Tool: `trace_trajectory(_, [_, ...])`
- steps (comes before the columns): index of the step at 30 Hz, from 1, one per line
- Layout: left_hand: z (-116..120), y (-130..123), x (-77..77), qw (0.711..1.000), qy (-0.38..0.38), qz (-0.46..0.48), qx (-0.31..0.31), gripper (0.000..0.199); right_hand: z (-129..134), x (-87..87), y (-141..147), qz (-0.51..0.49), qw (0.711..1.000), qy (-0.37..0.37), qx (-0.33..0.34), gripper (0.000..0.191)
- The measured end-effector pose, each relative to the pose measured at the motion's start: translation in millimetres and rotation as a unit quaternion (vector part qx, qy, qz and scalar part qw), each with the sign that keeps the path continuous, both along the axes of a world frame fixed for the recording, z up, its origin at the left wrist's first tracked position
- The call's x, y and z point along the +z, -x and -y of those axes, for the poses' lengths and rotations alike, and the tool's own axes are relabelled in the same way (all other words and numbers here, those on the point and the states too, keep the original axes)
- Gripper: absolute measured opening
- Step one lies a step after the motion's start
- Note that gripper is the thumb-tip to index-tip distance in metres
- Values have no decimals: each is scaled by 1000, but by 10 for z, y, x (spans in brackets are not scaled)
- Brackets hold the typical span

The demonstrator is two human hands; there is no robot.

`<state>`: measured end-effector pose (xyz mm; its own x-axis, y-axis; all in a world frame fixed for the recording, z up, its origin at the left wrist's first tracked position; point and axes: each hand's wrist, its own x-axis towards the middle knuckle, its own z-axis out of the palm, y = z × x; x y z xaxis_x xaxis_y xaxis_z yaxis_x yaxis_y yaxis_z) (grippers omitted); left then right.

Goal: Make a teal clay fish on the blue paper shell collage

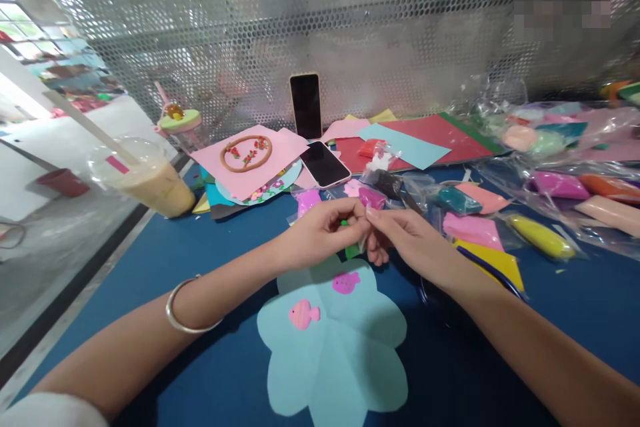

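My left hand (327, 232) and my right hand (400, 233) meet above the top edge of a light blue flower-shaped paper (335, 360). Both have their fingers pinched together. A bit of green shows at my left fingers, partly hidden, in or behind a clear bag. What my right fingertips pinch is too small to tell. On the paper lie a pink striped fish (303, 314) at the left and a magenta dotted fish (346, 282) near the top.
A drink cup (160, 187) leans at the left. Behind are two phones (325, 164), pink paper (230, 180) with a brown clay ring, and a red sheet (420, 137). Bagged coloured clay (543, 237) and a dark blue handle-like loop (490, 272) lie at the right.
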<state>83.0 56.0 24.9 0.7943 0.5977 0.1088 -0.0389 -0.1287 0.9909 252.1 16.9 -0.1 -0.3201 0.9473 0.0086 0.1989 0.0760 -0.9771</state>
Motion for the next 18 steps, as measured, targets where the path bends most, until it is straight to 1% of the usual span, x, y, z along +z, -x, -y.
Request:
trace_trajectory(2, [1, 2, -10, 1000, -8, 3, -12, 28, -9, -2, -15, -12, 1000, 4, 8, 41])
trace_trajectory(6, [-19, 17, -43, 999, 2, 28, -21, 21, -14, 4, -28, -17, 1000, 15, 12, 27])
trace_trajectory(9, [-20, 16, -42, 999, -10, 35, -28, 17, -1, 22, -16, -6, 1000, 7, 2, 21])
trace_trajectory(10, [-13, 12, -33, 999, -27, 27, -22, 17, 6, 30, -9, -1, 1000, -2, -7, 20])
trace_trajectory(12, [12, 5, -1, 996, -83, -14, 23, 16, 25, 47, 10, 9, 999, -27, -30, 19])
trace_trajectory(13, [30, 2, 22, 989, -123, -52, 56, 15, 36, 56, 21, 20, 998, -44, -43, 19])
trace_trajectory(15, [70, 3, 76, 959, -215, -148, 112, 13, 57, 70, 44, 69, 991, -94, -67, 19])
trace_trajectory(16, [89, 6, 105, 937, -259, -196, 128, 12, 67, 75, 54, 104, 984, -125, -76, 20])
trace_trajectory(18, [117, 15, 154, 895, -325, -275, 135, 14, 84, 75, 71, 168, 964, -186, -86, 21])
